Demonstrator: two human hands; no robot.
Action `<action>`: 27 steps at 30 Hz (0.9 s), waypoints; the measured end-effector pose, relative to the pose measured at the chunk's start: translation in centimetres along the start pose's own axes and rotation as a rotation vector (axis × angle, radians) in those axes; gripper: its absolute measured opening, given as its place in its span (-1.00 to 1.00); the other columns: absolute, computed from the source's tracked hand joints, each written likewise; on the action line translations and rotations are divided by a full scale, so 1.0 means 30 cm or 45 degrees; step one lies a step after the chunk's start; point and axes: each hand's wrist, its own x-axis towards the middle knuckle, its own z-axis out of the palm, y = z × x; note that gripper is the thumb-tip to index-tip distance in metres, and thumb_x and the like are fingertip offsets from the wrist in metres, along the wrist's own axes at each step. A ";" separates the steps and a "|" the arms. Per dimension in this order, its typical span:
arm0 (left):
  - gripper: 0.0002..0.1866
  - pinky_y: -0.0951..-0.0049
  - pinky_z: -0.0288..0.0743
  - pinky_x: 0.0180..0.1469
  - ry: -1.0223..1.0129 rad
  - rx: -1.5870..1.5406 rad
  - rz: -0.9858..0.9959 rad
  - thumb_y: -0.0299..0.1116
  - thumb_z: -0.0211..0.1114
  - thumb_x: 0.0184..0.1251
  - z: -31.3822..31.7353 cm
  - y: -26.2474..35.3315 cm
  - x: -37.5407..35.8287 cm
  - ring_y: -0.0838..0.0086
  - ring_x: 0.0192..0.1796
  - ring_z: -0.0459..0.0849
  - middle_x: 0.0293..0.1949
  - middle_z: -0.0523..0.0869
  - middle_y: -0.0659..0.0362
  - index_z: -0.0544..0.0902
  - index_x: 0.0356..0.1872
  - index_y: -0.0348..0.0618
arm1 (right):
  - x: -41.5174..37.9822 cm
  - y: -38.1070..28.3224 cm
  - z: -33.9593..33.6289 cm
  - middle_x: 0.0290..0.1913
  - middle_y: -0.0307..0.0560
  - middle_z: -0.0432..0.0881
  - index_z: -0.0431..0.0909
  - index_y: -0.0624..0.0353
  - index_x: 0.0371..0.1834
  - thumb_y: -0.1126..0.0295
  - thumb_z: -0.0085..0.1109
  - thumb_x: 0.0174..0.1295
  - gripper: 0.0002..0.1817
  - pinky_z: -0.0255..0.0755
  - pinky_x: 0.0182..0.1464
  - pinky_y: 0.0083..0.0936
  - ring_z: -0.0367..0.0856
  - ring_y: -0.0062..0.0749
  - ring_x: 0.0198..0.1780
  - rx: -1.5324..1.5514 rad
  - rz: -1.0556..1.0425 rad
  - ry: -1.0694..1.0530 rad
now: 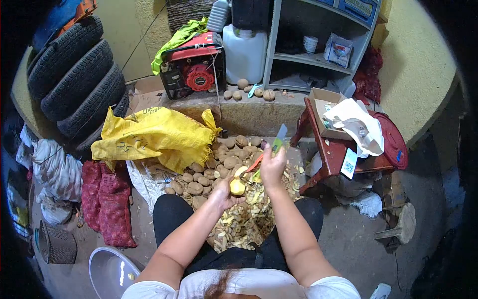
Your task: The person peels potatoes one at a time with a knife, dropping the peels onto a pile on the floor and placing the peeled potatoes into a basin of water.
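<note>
My left hand (224,193) holds a partly peeled yellow potato (237,187) over my lap. My right hand (273,165) grips a knife (279,139) with its blade pointing up and away. An orange peeler (255,163) lies just left of that hand. Below both hands, between my knees, lies a heap of potato peelings (244,219). A pile of unpeeled brown potatoes (219,164) spreads out in front of my hands on the floor.
A yellow sack (154,137) lies left of the potatoes, red mesh bags (107,199) further left. Stacked tyres (74,79), a red generator (194,70), a white jerrycan (245,52) and a shelf (318,45) stand behind. A red stool (331,149) with cloth sits right.
</note>
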 end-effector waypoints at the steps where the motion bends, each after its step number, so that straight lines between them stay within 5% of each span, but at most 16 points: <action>1: -0.68 0.29 0.51 -0.46 -0.007 -0.017 0.005 -0.12 -0.18 0.31 0.003 -0.002 -0.001 0.40 -0.42 0.54 -0.40 0.57 0.17 0.45 -0.18 -0.07 | -0.007 0.003 0.002 -0.48 0.17 0.48 0.34 0.36 -0.30 0.34 0.06 0.12 -0.73 0.34 -0.38 -0.26 0.48 0.04 -0.42 0.020 0.005 -0.053; 8: -0.68 0.34 0.48 -0.49 -0.005 0.094 -0.013 -0.11 -0.20 0.34 0.001 -0.010 0.002 0.41 -0.45 0.51 -0.44 0.52 0.18 0.40 -0.16 -0.08 | -0.021 0.103 0.032 -0.36 0.28 0.48 0.31 0.44 -0.18 0.38 0.10 0.06 -0.64 0.38 -0.36 -0.21 0.47 0.15 -0.38 -0.290 -0.328 0.082; 12: -0.68 0.35 0.54 -0.54 -0.032 0.089 -0.051 -0.14 -0.15 0.31 -0.029 -0.019 0.019 0.37 -0.50 0.55 -0.40 0.56 0.14 0.40 -0.14 -0.14 | 0.047 0.104 -0.017 -0.37 0.21 0.50 0.33 0.40 -0.20 0.38 0.07 0.10 -0.69 0.37 -0.34 -0.25 0.48 0.11 -0.38 -0.307 -0.267 0.186; 14: -0.68 0.32 0.55 -0.50 -0.027 0.122 -0.037 -0.14 -0.13 0.30 -0.028 -0.015 0.007 0.37 -0.46 0.56 -0.39 0.56 0.13 0.39 -0.11 -0.14 | 0.087 0.093 -0.045 -0.42 0.10 0.50 0.35 0.35 -0.24 0.38 0.03 0.15 -0.76 0.35 -0.35 -0.32 0.48 -0.05 -0.43 -0.001 0.004 0.215; 16: -0.66 0.25 0.55 -0.40 0.045 0.096 0.083 -0.12 -0.11 0.29 -0.031 0.003 0.000 0.35 -0.38 0.55 -0.36 0.56 0.13 0.37 -0.06 -0.12 | 0.093 0.107 -0.067 -0.46 0.01 0.49 0.37 0.30 -0.26 0.36 -0.02 0.19 -0.80 0.32 -0.37 -0.39 0.45 -0.23 -0.48 0.117 0.092 0.069; 18: -0.62 0.20 0.53 -0.35 -0.002 0.083 0.063 -0.09 -0.08 0.27 -0.050 0.034 0.002 0.33 -0.34 0.55 -0.33 0.55 0.13 0.37 -0.02 -0.11 | 0.071 0.115 -0.074 -0.50 -0.06 0.47 0.40 0.27 -0.30 0.35 -0.03 0.19 -0.81 0.31 -0.39 -0.43 0.41 -0.31 -0.50 0.375 0.145 -0.436; 22: -0.56 0.28 0.50 -0.32 -0.349 -0.092 0.101 -0.11 0.03 0.21 -0.061 0.101 -0.053 0.35 -0.28 0.54 -0.24 0.54 0.14 0.32 0.06 -0.09 | -0.022 0.062 -0.084 -0.54 0.01 0.46 0.42 0.21 -0.41 0.33 -0.02 0.17 -0.83 0.31 -0.42 -0.36 0.46 -0.19 -0.49 0.158 -0.135 -0.858; 24: -0.48 0.33 0.50 -0.28 -0.358 0.051 0.396 -0.21 0.16 0.13 -0.042 0.110 -0.099 0.39 -0.26 0.53 -0.15 0.51 0.15 0.28 0.12 -0.10 | -0.041 0.044 -0.093 -0.52 0.04 0.47 0.41 0.21 -0.42 0.32 -0.02 0.15 -0.83 0.32 -0.42 -0.32 0.47 -0.12 -0.46 0.016 -0.224 -0.984; 25: -0.38 0.38 0.50 -0.25 -0.448 0.080 0.415 -0.41 0.27 0.01 -0.036 0.127 -0.118 0.44 -0.22 0.52 -0.10 0.48 0.17 0.25 0.15 -0.07 | -0.047 0.036 -0.098 -0.50 0.07 0.47 0.39 0.21 -0.44 0.31 -0.01 0.14 -0.82 0.32 -0.42 -0.27 0.48 -0.06 -0.44 -0.133 -0.316 -1.104; 27: -0.36 0.41 0.50 -0.23 -0.475 0.112 0.453 -0.48 0.29 -0.03 -0.039 0.126 -0.114 0.46 -0.21 0.52 -0.11 0.49 0.17 0.24 0.15 -0.06 | -0.060 0.015 -0.097 -0.49 0.07 0.47 0.38 0.21 -0.45 0.31 -0.01 0.13 -0.82 0.32 -0.41 -0.25 0.47 -0.02 -0.42 -0.167 -0.337 -1.134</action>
